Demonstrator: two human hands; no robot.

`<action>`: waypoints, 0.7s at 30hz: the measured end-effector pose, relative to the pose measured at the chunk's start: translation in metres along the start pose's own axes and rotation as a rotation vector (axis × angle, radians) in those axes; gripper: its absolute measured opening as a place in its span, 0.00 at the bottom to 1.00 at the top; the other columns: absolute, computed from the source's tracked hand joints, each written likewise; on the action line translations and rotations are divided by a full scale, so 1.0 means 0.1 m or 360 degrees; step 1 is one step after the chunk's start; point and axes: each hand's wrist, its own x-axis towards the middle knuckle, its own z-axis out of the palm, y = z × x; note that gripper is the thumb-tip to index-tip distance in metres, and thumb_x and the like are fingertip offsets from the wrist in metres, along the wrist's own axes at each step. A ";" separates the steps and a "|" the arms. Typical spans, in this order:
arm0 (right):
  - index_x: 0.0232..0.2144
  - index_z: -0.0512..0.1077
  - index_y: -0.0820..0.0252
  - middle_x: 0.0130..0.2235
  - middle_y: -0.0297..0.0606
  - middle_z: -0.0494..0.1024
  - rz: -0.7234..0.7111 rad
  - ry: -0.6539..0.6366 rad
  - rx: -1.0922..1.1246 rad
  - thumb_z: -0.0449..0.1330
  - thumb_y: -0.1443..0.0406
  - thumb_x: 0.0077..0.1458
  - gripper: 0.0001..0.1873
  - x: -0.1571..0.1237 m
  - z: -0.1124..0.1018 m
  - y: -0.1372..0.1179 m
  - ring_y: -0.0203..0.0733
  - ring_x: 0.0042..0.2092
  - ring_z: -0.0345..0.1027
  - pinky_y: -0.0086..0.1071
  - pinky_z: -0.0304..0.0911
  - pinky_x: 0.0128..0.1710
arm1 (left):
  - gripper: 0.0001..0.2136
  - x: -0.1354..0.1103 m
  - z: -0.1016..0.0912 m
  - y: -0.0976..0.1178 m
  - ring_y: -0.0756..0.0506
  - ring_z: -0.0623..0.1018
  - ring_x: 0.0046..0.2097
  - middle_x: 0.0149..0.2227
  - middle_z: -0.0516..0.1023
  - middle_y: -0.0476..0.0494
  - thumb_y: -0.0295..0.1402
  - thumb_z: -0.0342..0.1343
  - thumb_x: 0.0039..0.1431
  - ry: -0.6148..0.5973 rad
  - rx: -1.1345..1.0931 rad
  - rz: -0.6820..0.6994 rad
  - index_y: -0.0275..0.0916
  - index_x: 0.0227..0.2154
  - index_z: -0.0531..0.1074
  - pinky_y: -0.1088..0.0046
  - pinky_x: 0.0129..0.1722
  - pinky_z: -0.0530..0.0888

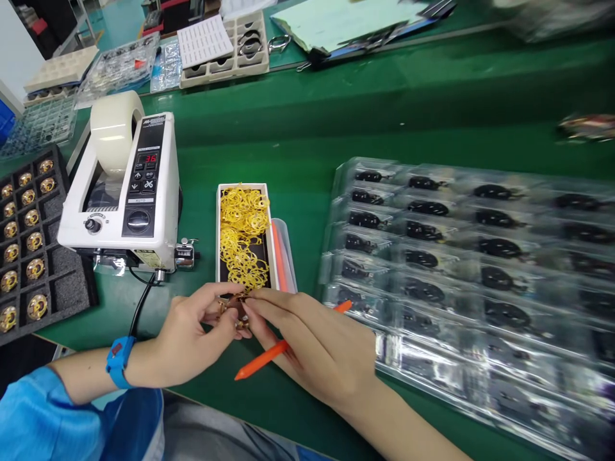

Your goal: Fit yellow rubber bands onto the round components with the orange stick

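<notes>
My left hand (192, 339) pinches a small round copper-coloured part (234, 307), partly hidden behind the fingers. From the other side, the fingertips of my right hand (312, 339) touch the same part. An orange pen-like stick (263, 362) passes under my right hand, held against the palm, its pointed end towards me. Just beyond both hands lies a white box (218, 237) holding many thin yellow ring-shaped pieces (245, 218). On my left wrist is a blue strap (120, 362).
A tape dispenser (161, 211) with a tape roll stands at left, beside a black foam tray (72, 294) of round gold parts. Stacked clear plastic trays (456, 269) with black parts fill the right. A clipboard (350, 25) and a beige tray (262, 45) lie at the back.
</notes>
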 end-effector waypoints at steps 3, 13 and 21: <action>0.37 0.70 0.63 0.31 0.45 0.81 -0.0096 0.0009 -0.0021 0.55 0.74 0.60 0.06 0.00 -0.02 0.03 0.38 0.28 0.73 0.29 0.67 0.26 | 0.12 0.00 0.00 0.01 0.48 0.81 0.31 0.29 0.81 0.46 0.29 0.53 0.59 0.0010 0.0082 0.0077 0.36 0.46 0.71 0.74 0.34 0.79; 0.38 0.70 0.63 0.31 0.46 0.81 -0.0063 0.0041 -0.0135 0.55 0.73 0.60 0.06 0.00 0.01 -0.03 0.40 0.28 0.73 0.30 0.67 0.26 | 0.12 0.00 0.00 0.00 0.50 0.79 0.30 0.29 0.81 0.44 0.29 0.52 0.59 0.0036 0.0151 0.0124 0.33 0.45 0.72 0.77 0.31 0.77; 0.36 0.71 0.61 0.30 0.45 0.81 0.0009 0.0127 -0.0203 0.59 0.73 0.58 0.04 0.00 0.05 -0.11 0.39 0.26 0.72 0.30 0.65 0.24 | 0.12 0.00 0.00 -0.01 0.51 0.76 0.28 0.27 0.78 0.46 0.30 0.51 0.60 0.0038 0.0199 0.0162 0.33 0.45 0.72 0.78 0.30 0.75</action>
